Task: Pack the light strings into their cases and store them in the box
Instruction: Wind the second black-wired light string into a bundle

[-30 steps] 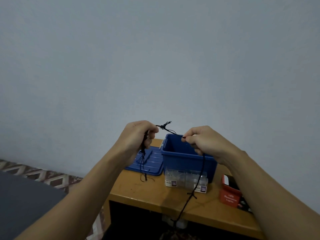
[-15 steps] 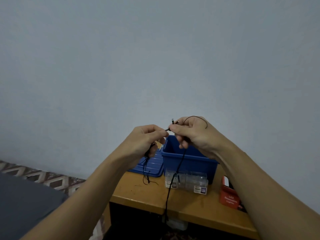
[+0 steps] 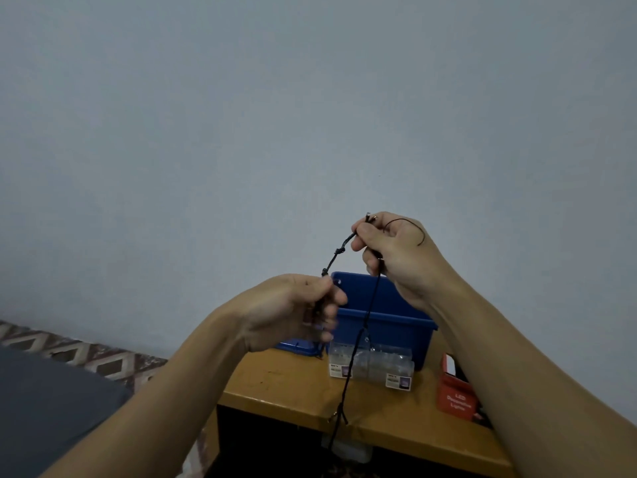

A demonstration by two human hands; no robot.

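— What's in the person's hands?

— A thin black light string (image 3: 358,334), wire with small bulbs knotted along it. The right hand (image 3: 396,257) is raised above the box, thumb and fingers pinched tight on the string near its end; a loose curl of wire arcs over the back of that hand. The left hand (image 3: 293,310) sits lower and closer in, fist curled shut around more of the same string.

— And between the two?

— A short taut stretch runs slanting from the left fist up to the right pinch. From the right hand the rest drops straight down, passing in front of the box and the cases, over the bench edge and out of sight below.

— Where's the box?

— The open blue plastic box (image 3: 386,317) stands on the tan wooden bench (image 3: 275,384) against the pale wall. Its flat blue lid (image 3: 298,346) lies beside it, mostly hidden behind the left hand.

— The cases?

— Clear plastic cases (image 3: 370,365) with small labels stand just in front of the box, touching it as far as I can tell. A small red carton (image 3: 455,391) printed with "LED" is off to the right, partly behind the right forearm.
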